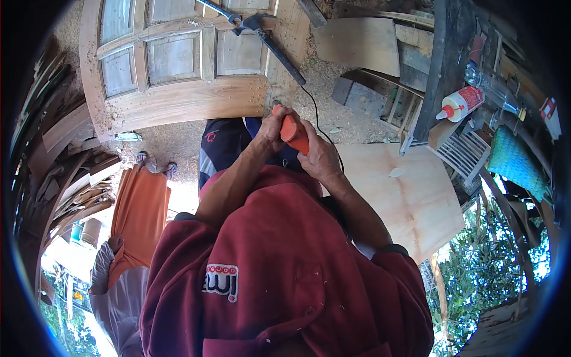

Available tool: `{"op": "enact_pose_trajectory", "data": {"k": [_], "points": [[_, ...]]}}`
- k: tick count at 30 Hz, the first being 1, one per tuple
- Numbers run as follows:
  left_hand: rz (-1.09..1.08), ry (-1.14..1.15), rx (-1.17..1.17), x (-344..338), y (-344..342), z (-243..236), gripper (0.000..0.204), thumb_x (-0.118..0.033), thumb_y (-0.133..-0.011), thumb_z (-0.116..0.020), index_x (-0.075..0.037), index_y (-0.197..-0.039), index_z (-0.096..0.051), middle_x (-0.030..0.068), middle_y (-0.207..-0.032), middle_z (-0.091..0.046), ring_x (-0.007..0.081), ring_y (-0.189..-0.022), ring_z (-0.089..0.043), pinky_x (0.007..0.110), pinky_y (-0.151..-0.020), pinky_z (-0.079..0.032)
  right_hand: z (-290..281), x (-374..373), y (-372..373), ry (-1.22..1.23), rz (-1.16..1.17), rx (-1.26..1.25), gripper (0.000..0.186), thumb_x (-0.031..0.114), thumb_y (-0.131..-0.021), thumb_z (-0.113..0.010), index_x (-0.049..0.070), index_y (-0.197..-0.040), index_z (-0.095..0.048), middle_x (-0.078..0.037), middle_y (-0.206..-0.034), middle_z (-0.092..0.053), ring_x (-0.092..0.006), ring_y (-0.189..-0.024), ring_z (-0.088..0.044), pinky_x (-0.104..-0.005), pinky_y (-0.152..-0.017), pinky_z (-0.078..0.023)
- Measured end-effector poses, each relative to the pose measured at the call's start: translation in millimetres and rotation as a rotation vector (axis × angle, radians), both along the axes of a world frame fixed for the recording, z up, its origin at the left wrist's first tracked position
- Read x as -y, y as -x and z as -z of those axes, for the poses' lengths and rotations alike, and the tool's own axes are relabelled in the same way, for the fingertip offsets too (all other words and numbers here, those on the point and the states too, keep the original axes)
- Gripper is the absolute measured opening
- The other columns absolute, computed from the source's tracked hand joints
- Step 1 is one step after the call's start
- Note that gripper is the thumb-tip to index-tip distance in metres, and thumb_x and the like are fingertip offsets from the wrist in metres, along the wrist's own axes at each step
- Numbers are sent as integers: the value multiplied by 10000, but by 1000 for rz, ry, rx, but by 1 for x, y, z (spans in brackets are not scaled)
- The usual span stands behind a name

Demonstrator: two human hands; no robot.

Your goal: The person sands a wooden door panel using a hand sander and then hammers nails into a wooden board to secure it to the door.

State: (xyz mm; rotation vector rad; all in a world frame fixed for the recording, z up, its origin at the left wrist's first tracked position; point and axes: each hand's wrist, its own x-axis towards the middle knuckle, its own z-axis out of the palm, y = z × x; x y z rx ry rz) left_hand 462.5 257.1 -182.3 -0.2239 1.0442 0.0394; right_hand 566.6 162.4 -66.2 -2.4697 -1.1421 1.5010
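Head view: left hand [272, 132] clenched round the far-left end of an orange tool [292, 132], right hand [319, 157] gripping its right side; both hands loaded, tool sits between them in front of the torso. Whether the tool touches the door isn't clear. Panelled wooden door [187, 100] just beyond the hands, stretching off to their left, bits of debris on it. Claw hammer [279, 55], black handle, lies farther out past the hands, beside a blue metal tool [215, 8]. Thin black cord [318, 122] bends down from near the hammer's handle end and passes right of the right hand. Pale wooden sheet [380, 196] right of the right hand and forearm. Well to the right of the hands: white bottle with red cap [463, 105], clear bottle [496, 90], pale slatted rack [460, 153], teal woven mat [516, 160]. Well left of the hands, stacked wood scraps [74, 128]; nearer, left and behind the left hand, another person in an orange garment [140, 214]
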Motion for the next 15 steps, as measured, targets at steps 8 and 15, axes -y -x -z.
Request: {"op": "enact_pose_trajectory", "data": {"k": [8, 15], "points": [[38, -31, 0, 6, -1, 6, 158, -208, -898, -594, -74, -981, -588, 56, -894, -627, 189, -816, -625, 344, -800, -534, -4, -13, -5, 56, 7, -25, 855, 110, -749, -688, 136, -1491, -264, -270, -1126, -633, -444, -1029, -628, -490, -893, -508], [-10, -24, 15, 9, 0, 19, 166, -211, -909, -574, -65, -987, -580, 51, -884, -615, 182, -816, -616, 341, -788, -529, 5, -14, -10, 102, -12, -24, 844, 133, -751, -707, 128, -1479, -280, -266, -1129, -637, -447, -1029, -627, -495, -892, -507]]}}
